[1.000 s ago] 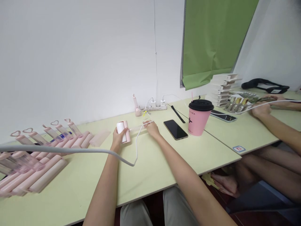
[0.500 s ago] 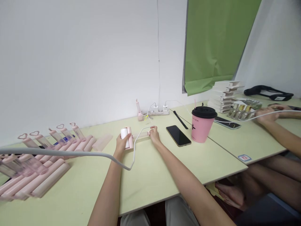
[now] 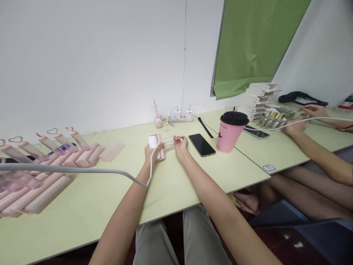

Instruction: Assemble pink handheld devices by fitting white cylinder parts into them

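Observation:
A pink lint roller (image 3: 159,146) with a white roll lies crosswise just above the table in front of me. My left hand (image 3: 151,152) is closed around its roller end, thumb over the pink cover. Its clear handle (image 3: 170,143) points right, toward my right hand (image 3: 181,145), whose fingers are curled at the handle's end. What those fingertips pinch is partly hidden. A white cable (image 3: 150,173) hangs across the view in front of my left hand.
Several pink lint rollers (image 3: 52,180) lie in rows at left, beside a translucent sheet (image 3: 111,152). A phone (image 3: 202,144), black strap (image 3: 205,127) and pink lidded cup (image 3: 230,134) stand to the right. Behind are a power strip (image 3: 180,119) and stacked boxes (image 3: 255,101). A co-worker's hands (image 3: 296,126) are at far right.
The view has shifted, so the table sits higher. My left hand and the roller have come closer to my right hand, whose fingers have curled more. The co-worker's second hand shows more clearly.

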Available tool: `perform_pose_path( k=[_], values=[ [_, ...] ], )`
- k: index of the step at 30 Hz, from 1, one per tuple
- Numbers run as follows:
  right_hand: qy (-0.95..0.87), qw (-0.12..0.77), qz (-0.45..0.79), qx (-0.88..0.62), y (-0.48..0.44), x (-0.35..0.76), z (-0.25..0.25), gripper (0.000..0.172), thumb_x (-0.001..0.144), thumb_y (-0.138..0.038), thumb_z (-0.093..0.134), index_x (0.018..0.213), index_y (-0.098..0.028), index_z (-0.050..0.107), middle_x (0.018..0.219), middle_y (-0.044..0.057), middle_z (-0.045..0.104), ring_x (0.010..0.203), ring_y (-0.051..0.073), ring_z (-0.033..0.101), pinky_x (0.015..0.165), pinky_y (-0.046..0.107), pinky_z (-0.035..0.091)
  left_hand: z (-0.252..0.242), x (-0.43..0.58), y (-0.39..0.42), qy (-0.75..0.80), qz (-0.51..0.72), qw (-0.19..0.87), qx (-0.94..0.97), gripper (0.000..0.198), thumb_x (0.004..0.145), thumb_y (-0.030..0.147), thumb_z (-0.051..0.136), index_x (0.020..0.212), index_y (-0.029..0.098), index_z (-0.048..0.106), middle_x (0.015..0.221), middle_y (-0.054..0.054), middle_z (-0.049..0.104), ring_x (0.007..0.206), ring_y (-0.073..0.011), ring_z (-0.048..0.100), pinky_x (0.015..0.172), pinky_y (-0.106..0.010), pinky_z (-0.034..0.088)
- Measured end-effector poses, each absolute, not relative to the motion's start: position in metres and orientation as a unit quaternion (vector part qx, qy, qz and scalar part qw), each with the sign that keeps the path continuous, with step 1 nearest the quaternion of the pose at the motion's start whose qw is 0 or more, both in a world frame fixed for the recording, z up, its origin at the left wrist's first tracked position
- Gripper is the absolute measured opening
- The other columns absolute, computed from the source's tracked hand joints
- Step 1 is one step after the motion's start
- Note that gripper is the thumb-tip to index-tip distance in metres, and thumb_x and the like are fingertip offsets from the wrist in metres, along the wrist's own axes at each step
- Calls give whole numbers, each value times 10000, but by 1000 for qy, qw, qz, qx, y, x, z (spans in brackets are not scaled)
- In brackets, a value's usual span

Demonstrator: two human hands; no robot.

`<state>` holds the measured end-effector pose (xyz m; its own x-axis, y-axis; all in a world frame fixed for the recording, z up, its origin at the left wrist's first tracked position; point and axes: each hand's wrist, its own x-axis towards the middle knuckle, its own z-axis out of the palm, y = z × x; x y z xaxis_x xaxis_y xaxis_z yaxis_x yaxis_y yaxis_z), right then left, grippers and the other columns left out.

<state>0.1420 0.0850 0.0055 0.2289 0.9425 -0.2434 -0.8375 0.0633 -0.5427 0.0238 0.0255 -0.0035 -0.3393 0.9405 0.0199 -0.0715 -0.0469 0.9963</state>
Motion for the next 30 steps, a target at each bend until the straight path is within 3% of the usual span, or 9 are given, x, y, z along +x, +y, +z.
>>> perform_pose_path(
  k=[5,12,17,21,25,28,30],
  values=[
    [-140,715,660,-186,83,139,7,335,897,-193,323,567,-195,378,486,-52,480,476,62,493,575,180,461,3,15,22,529,613,477,341,423,547,330,737,870,97,593,722,-74,663,486,-156,600,457,-280,505],
    [-191,635,728,-174,82,146,1,296,912,-251,374,664,-193,526,732,-30,662,620,67,581,599,171,460,2,-7,27,512,599,506,350,398,563,317,740,862,99,590,725,-85,668,490,-168,611,448,-276,511],
    [-281,597,738,-143,81,149,0,237,905,-238,381,823,-226,603,1030,-31,657,779,77,598,651,188,468,3,-18,28,498,590,528,353,394,599,343,718,888,112,582,689,-62,659,494,-155,608,457,-262,513],
    [-365,572,716,-168,80,148,1,170,860,-261,454,918,-247,613,1135,-26,615,846,86,588,687,186,457,5,-24,25,511,578,542,334,335,623,304,705,867,114,578,681,-58,657,492,-141,605,470,-250,512],
    [-404,601,624,-292,82,146,-1,239,868,-317,396,1004,-226,570,1138,6,590,840,99,579,706,202,449,8,-30,19,509,570,535,360,342,631,324,699,867,105,586,698,-84,664,513,-156,612,470,-258,503],
    [-372,630,438,-522,78,145,-3,343,901,-322,231,1004,-212,539,1054,51,589,853,137,563,745,253,436,10,-38,16,519,576,524,352,343,637,365,687,826,96,586,672,-91,655,507,-153,603,467,-259,497],
    [-441,584,290,-617,71,140,-4,366,897,-277,202,947,-205,557,1007,80,586,915,174,537,813,295,403,9,-46,17,516,590,520,340,337,649,387,672,803,101,580,650,-79,646,506,-144,598,476,-255,498]
  ],
)
